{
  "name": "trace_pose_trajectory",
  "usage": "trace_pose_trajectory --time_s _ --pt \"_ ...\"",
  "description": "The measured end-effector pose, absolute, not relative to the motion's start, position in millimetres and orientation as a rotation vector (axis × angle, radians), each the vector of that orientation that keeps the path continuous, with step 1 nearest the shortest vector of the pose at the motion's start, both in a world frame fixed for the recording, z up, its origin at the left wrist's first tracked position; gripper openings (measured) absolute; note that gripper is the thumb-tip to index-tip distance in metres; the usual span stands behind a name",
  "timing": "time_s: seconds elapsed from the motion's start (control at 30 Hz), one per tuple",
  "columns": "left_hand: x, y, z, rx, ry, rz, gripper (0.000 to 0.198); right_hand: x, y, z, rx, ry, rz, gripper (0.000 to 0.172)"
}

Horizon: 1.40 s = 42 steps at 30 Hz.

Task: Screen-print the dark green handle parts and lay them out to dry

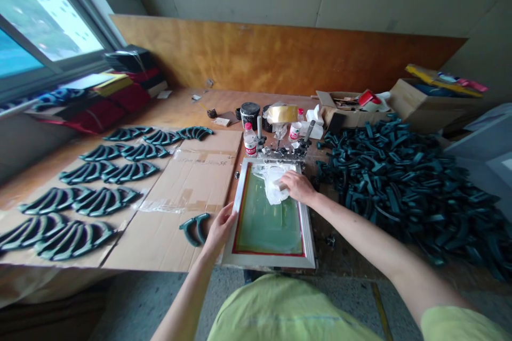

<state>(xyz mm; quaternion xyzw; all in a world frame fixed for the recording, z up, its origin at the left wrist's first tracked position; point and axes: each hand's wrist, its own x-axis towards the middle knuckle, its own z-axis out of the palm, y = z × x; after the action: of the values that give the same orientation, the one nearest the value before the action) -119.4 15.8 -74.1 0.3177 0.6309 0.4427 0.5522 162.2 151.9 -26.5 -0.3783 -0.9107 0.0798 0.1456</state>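
Observation:
A screen-printing frame (309,242) with pale metal rails and a green mesh (266,229) lies in front of me. My left hand (221,227) grips its left rail. Over the upper part of the mesh, my right hand (298,187) is closed on a crumpled white wipe (275,185), which rests against the mesh; whether it is cloth, paper or thin plastic I cannot tell. Metal clamps (280,153) stand at the frame's far end. Left of my left hand, a couple of dark green curved handles (194,229) lie on the cardboard (160,237).
Rows of dark green curved handles (94,200) lie at the left. A large heap of such parts (404,186) fills the right side. Behind the frame stand bottles with red caps (250,141), a black tub (250,113) and a tape roll (283,114). Cardboard boxes (420,104) sit farther right.

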Motion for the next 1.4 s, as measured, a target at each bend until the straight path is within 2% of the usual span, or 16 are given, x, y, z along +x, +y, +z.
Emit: trace_pose_trajectory --time_s 0.13,0.27,0.4,0.47,0.53,0.6,0.73,0.8,0.9,0.93,1.0,1.07,1.13,1.17,1.3,1.4 --pt "-118 15 -67 0.741 1.538 1.054 0.083 168 128 -43 -0.954 -2.626 0.216 0.026" --pt "-119 14 -60 0.719 1.515 1.047 0.081 170 147 -28 -1.033 -2.575 0.328 0.022" --pt "-125 15 -35 0.724 1.473 1.041 0.083 150 198 2 -1.291 -2.421 0.4 0.064" --pt "-128 19 -15 0.733 1.435 1.059 0.076 149 219 14 -1.387 -2.375 0.347 0.07" --pt "-130 27 6 0.75 1.429 1.083 0.068 162 232 21 -1.457 -2.258 0.231 0.06" --pt "-129 42 28 0.801 1.432 1.155 0.067 185 236 18 -1.558 -2.088 0.144 0.042" --pt "-120 85 66 0.918 1.27 1.442 0.061 223 212 -20 -1.795 -1.994 0.241 0.016" --pt "-116 106 83 0.952 1.226 1.486 0.059 223 188 -45 -1.735 -2.114 0.348 0.017" --pt "-111 122 93 0.944 1.239 1.529 0.062 207 157 -71 -1.506 -2.36 0.396 0.036" --pt "-108 120 90 0.921 1.242 1.566 0.062 200 150 -74 -1.461 -2.426 0.383 0.037" --pt "-97 106 71 0.852 1.259 1.56 0.063 186 137 -71 -1.445 -2.48 0.332 0.025" --pt "-80 79 38 0.765 1.284 1.324 0.066 169 121 -62 -1.458 -2.436 0.266 0.013" --pt "-61 48 0 0.654 1.265 0.893 0.07 150 99 -53 -1.386 -2.404 0.186 0.009" --pt "-53 33 -18 0.574 1.246 0.842 0.067 139 86 -51 -1.295 -2.428 0.16 0.01" --pt "-66 -6 -69 0.356 1.328 0.903 0.044 132 53 -57 -0.875 -2.62 0.271 0.017" --pt "-133 -18 -93 0.333 1.641 0.947 0.045 182 69 -71 -1.321 -2.511 0.284 0.016"
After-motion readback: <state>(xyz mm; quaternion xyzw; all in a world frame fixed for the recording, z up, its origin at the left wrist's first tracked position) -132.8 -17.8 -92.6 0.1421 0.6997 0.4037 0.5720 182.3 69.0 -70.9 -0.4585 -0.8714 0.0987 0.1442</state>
